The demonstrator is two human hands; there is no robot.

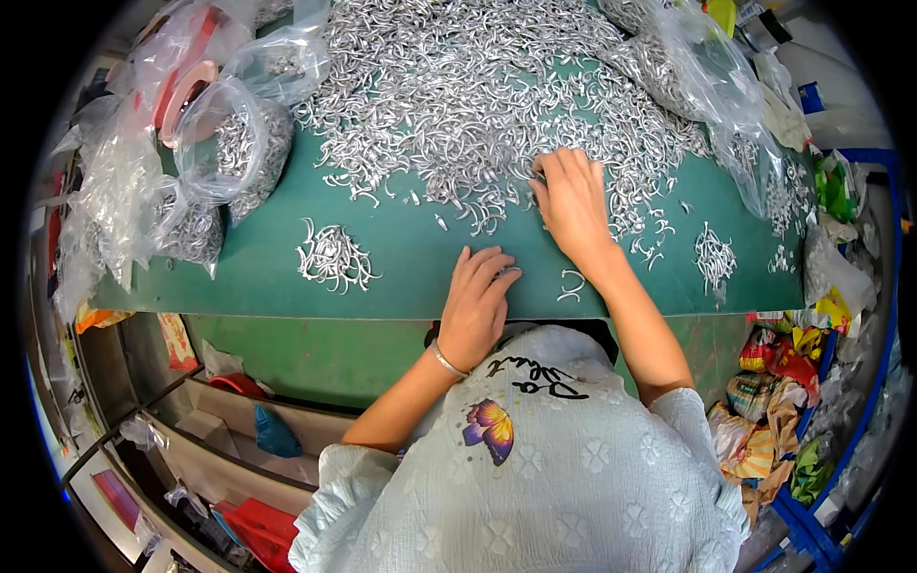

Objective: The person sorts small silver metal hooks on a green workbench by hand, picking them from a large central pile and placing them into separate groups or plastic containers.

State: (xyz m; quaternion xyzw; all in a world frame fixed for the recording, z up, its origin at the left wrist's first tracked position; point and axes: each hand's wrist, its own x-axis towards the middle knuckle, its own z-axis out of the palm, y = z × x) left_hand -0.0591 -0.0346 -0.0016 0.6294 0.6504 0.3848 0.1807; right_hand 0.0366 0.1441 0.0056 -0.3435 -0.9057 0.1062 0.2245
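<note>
Looks like a small workshop for handling loose parts, not a home. Shows as much in the long green worktop (253, 286), spread thickly at the back with small curved silvery parts (449, 105), all much alike, and bearing two little piles (336, 260) nearer the front edge. Shows it again in the clear plastic bags (274, 134) of small parts at both ends, and in the colourful packets (764, 392) crammed below the right end.

Right hand (577, 205) stretches beyond left hand (474, 298), both palms down.
</note>
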